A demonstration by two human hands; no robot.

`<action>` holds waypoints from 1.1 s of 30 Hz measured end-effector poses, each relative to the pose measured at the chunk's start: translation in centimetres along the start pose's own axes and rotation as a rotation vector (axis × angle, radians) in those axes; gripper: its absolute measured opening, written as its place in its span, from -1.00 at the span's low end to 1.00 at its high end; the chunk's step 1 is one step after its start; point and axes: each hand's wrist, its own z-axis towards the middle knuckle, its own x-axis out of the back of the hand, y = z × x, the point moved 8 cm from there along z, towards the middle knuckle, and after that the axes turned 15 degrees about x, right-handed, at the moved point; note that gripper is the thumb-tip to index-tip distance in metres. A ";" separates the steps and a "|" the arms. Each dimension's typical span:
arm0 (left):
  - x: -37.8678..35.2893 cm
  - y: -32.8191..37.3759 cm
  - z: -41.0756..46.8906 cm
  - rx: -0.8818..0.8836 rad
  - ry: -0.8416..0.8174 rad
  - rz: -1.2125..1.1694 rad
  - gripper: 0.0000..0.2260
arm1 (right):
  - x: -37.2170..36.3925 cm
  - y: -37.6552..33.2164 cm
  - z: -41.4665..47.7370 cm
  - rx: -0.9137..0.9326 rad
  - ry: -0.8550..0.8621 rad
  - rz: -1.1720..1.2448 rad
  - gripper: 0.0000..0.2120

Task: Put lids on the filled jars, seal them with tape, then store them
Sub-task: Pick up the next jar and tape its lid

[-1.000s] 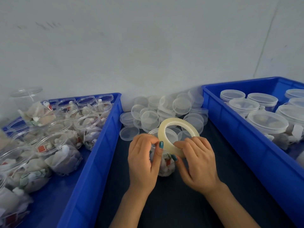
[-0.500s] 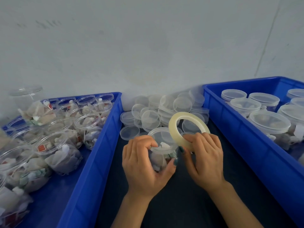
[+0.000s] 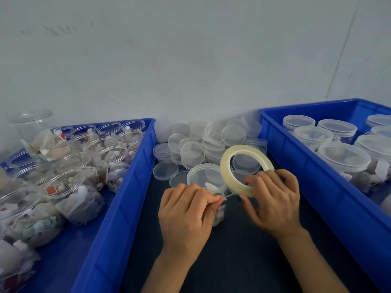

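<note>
- A person's left hand (image 3: 186,210) and right hand (image 3: 273,201) work over a lidded jar (image 3: 201,176) on the dark work surface (image 3: 232,250) between two blue plastic bins
- The right hand grips a tape roll (image 3: 226,172), a pale translucent ring, by its lower edge, with fingers curled over the outside and the thumb underneath; the roll stands tilted on edge just right of the jar's lid
- The left hand's fingers are curled, and its fingertips pinch a thin strip of tape (image 3: 231,195) that stretches across to the roll, level with the jar's upper wall
- The jar stands upright with its clear lid on; its lower body is largely hidden behind the left hand, and pale packets show through the plastic
- It cannot be told whether the strip already touches the jar
- Behind the jar, against the grey wall (image 3: 190,60), a heap of loose clear lids (image 3: 211,140) lies on the dark surface, some flat and some leaning on one another
- The left bin (image 3: 131,187) holds open jars (image 3: 110,157) filled with pale packets and small items, none of them capped, packed close together
- One of these jars (image 3: 40,136) stands taller at the bin's far left corner
- The right bin (image 3: 306,182) holds capped jars (image 3: 342,157) standing side by side, their contents dim through the plastic
- Both forearms enter from the bottom edge of the view, bare to the wrist
</note>
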 end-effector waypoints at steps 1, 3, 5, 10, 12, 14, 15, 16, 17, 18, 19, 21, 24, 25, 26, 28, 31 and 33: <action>0.3 -0.2 -0.1 0.013 -0.013 0.002 -0.76 | 0.0 0.5 -0.3 -0.020 -0.003 -0.033 -0.65; 0.9 -0.6 -0.3 0.039 -0.036 -0.001 -0.77 | 0.1 1.3 -0.9 -0.063 -0.007 -0.075 -0.56; 1.5 -1.1 -0.6 0.071 -0.054 0.005 -0.77 | 0.3 2.0 -1.3 -0.104 0.001 -0.093 -0.51; 2.5 -3.0 -1.2 0.172 -0.092 0.017 -0.74 | -0.3 2.3 -1.5 -0.179 -0.023 -0.064 -0.46; 2.7 -3.8 -1.0 0.226 -0.095 0.025 -0.74 | -0.8 2.0 -1.4 -0.197 -0.042 -0.056 -0.46; 2.6 -4.2 -0.9 0.257 -0.098 0.025 -0.73 | -1.0 1.8 -1.5 -0.214 -0.046 -0.049 -0.47; 2.5 -4.4 -0.9 0.265 -0.101 0.025 -0.72 | -1.1 1.8 -1.5 -0.220 -0.047 -0.045 -0.47; 2.3 -4.6 -0.9 0.271 -0.102 0.026 -0.72 | -1.2 1.8 -1.5 -0.224 -0.049 -0.041 -0.48; 2.2 -4.7 -0.9 0.277 -0.100 0.027 -0.72 | -1.3 1.8 -1.5 -0.229 -0.051 -0.038 -0.48; 2.1 -4.9 -0.8 0.282 -0.096 0.030 -0.72 | -1.4 1.7 -1.5 -0.235 -0.053 -0.034 -0.49; 1.9 -5.0 -0.7 0.284 -0.092 0.034 -0.72 | -1.5 1.7 -1.5 -0.244 -0.056 -0.029 -0.49; 1.5 -5.2 -0.6 0.290 -0.099 0.033 -0.73 | -1.7 1.6 -1.4 -0.265 -0.065 -0.021 -0.49; 0.8 -5.8 -0.5 0.371 -0.174 -0.026 -0.80 | -1.9 1.6 -1.3 -0.285 -0.070 -0.006 -0.48; 0.5 -6.3 -0.5 0.435 -0.208 -0.058 -0.80 | -2.0 1.5 -1.3 -0.293 -0.073 0.007 -0.47; 0.3 -6.8 -0.5 0.501 -0.240 -0.092 -0.79 | -2.1 1.5 -1.2 -0.303 -0.077 0.022 -0.47; -0.2 -7.4 -0.6 0.562 -0.286 -0.126 -0.72 | -2.3 1.4 -1.2 -0.326 -0.090 0.059 -0.48; -1.1 -7.6 -0.4 0.544 -0.345 -0.113 -0.58 | -2.7 1.2 -1.1 -0.350 -0.111 0.106 -0.55; -1.9 -7.5 -0.2 0.513 -0.397 -0.076 -0.41 | -2.8 1.1 -1.0 -0.365 -0.121 0.126 -0.54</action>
